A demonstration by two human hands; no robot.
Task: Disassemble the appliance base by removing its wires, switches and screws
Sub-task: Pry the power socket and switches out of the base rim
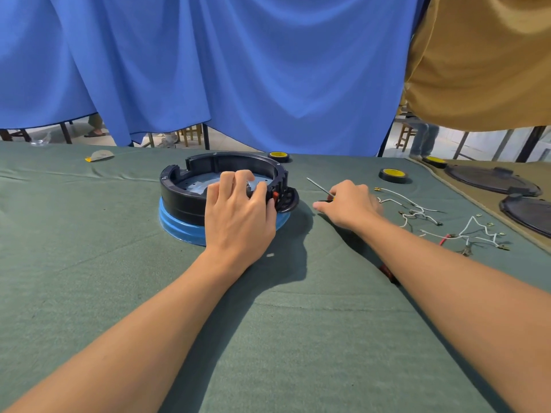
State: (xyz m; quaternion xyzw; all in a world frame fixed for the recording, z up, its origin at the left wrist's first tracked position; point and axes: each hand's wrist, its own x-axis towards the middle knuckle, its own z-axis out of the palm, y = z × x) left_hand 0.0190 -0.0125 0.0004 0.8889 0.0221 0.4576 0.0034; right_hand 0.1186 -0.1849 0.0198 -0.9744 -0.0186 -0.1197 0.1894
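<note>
The table (89, 263), covered in green cloth, carries the appliance base (185, 201) just beyond its middle: a black ring wall on a blue skirt, open side up. It looks like stiff, hollow plastic, probably light enough to skate on the cloth, so the wall wants steadying while anything is pried. The left grip (238, 213) does that, with its fingers curled over the base's near-right rim and its thumb outside by the red switch (275, 195). Just right of the base, the right grip (348, 204) is curled over the handle of a screwdriver (317, 186), whose shaft points away. Farther right of the base lie loose white wires (417, 208), limp and best lifted by their terminals. The switch is small and likely snap-fitted, so its tabs could crack if forced.
</note>
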